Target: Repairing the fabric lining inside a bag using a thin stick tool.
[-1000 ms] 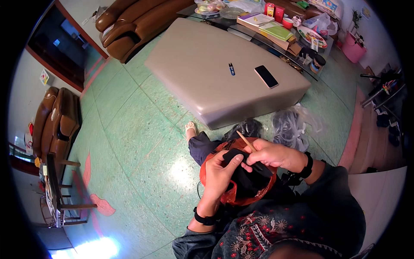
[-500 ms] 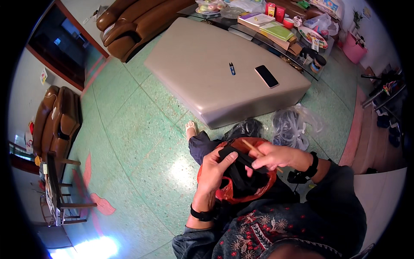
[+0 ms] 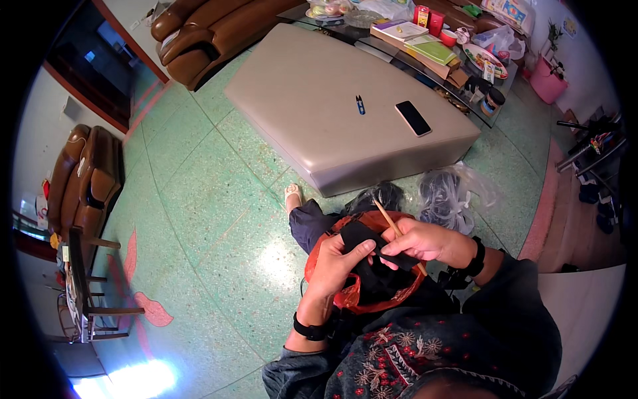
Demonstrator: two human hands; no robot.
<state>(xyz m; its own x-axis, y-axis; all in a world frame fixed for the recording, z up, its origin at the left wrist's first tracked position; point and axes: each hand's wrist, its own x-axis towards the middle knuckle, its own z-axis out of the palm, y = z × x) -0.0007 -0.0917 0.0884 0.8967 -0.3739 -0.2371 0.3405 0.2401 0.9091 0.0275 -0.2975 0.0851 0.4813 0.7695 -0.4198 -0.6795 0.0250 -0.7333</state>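
My left hand [image 3: 337,263] grips a flat black piece of fabric [image 3: 362,236] over my lap, thumb on top. My right hand [image 3: 419,241] pinches the same black piece from the right and also holds a thin wooden stick [image 3: 392,225] that slants up to the left. Under both hands lies a red bag [image 3: 345,292] filled with more black material. Each wrist wears a dark band.
A large grey ottoman [image 3: 319,100] stands ahead, with a phone [image 3: 413,118] and a small blue clipper [image 3: 359,104] on it. Clear plastic bags of dark items [image 3: 445,193] lie on the green floor to the right. Brown sofas and a cluttered glass table sit beyond.
Both hands have lifted a black piece out of the red bag and spread it flat between them. The stick stays in my right hand.
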